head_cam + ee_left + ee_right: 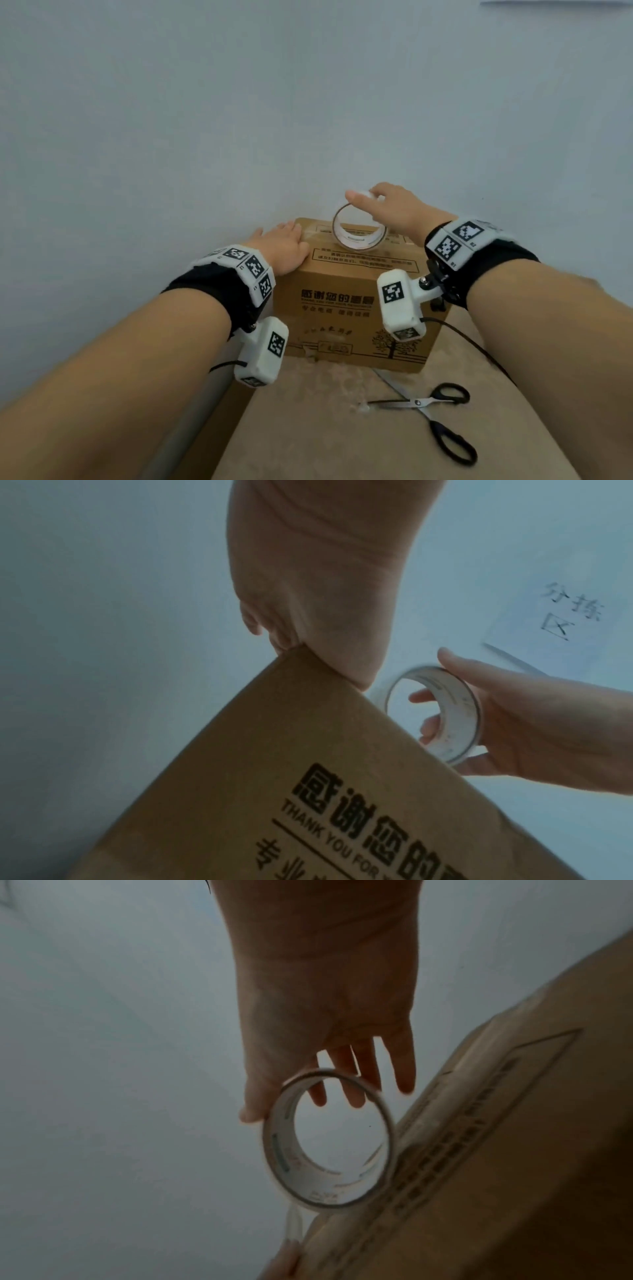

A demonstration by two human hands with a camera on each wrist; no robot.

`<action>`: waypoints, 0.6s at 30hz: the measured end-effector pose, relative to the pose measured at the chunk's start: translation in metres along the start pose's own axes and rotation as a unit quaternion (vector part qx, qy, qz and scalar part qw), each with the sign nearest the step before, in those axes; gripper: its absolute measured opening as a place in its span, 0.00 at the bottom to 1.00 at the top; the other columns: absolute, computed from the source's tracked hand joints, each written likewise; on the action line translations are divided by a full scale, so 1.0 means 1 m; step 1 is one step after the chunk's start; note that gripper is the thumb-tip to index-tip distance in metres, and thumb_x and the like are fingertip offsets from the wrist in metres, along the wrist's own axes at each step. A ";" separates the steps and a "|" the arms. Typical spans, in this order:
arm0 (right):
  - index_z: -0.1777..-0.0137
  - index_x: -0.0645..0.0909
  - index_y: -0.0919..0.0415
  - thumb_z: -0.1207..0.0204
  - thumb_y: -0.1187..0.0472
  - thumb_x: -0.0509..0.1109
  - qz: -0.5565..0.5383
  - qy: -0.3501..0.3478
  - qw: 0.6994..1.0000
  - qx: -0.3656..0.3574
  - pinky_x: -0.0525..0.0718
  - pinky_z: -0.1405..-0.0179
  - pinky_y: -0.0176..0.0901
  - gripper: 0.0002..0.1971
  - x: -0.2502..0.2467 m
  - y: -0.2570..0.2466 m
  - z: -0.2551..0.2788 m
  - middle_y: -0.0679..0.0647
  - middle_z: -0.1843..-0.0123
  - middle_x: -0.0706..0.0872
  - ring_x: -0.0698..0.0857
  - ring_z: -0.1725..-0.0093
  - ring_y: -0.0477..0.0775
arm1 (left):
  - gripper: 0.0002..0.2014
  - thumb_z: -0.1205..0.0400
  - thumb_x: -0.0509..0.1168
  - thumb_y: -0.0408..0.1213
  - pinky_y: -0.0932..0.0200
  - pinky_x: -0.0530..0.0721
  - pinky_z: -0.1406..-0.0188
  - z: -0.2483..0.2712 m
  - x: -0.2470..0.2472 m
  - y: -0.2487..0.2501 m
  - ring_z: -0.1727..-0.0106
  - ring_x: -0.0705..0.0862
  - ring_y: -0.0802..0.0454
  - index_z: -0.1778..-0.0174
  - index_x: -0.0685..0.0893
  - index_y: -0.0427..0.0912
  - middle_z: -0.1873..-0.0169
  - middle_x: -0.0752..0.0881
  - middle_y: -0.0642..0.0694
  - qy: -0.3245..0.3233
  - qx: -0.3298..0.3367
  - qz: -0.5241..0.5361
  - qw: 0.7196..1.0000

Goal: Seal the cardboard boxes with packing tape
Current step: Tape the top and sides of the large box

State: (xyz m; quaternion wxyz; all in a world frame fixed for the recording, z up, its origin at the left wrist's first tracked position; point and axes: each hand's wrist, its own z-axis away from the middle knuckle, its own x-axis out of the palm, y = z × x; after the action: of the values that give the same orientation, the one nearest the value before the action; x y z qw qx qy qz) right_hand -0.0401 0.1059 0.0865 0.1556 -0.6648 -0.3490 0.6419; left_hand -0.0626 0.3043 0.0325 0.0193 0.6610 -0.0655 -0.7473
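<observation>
A brown printed cardboard box stands against the wall. A roll of clear packing tape stands on edge on its top. My right hand grips the roll from above, thumb on one side and fingers on the other. In the right wrist view a short strip of tape runs from the roll down over the box's far left edge. My left hand lies flat on the top left corner of the box, its fingertips bent over that edge by the strip's end.
Black-handled scissors lie open on the beige fuzzy surface in front of the box. A grey wall stands close behind the box. A paper sign hangs on the wall to the right.
</observation>
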 end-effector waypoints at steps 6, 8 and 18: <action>0.31 0.70 0.59 0.23 0.36 0.64 -0.178 0.060 0.982 0.028 0.75 0.47 0.45 0.30 0.037 0.003 -0.003 0.51 0.43 0.78 0.78 0.44 0.52 | 0.43 0.18 0.42 0.67 0.48 0.48 0.17 -0.012 0.011 0.026 0.15 0.47 0.46 0.15 0.45 0.40 0.16 0.47 0.41 0.012 0.046 -0.048 0.998; 0.43 0.75 0.61 0.25 0.40 0.68 -0.156 0.109 0.982 0.015 0.73 0.58 0.42 0.24 0.037 0.001 -0.008 0.50 0.53 0.78 0.77 0.51 0.52 | 0.43 0.18 0.43 0.67 0.50 0.47 0.17 -0.010 0.009 0.025 0.15 0.46 0.46 0.15 0.44 0.40 0.16 0.46 0.41 -0.001 0.033 -0.032 0.999; 0.29 0.77 0.46 0.30 0.35 0.68 0.339 0.085 0.936 -0.046 0.72 0.37 0.55 0.30 -0.019 0.034 -0.005 0.57 0.37 0.80 0.76 0.35 0.62 | 0.43 0.18 0.42 0.67 0.49 0.48 0.18 -0.001 0.001 0.033 0.15 0.46 0.46 0.16 0.44 0.38 0.16 0.44 0.41 -0.024 0.021 -0.064 0.997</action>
State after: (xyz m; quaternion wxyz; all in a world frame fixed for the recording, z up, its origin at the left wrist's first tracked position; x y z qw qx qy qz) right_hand -0.0254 0.0702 0.0794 -0.0724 -0.8023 -0.1177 0.5808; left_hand -0.0639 0.2715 0.0353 -0.0443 0.6459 -0.0388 -0.7611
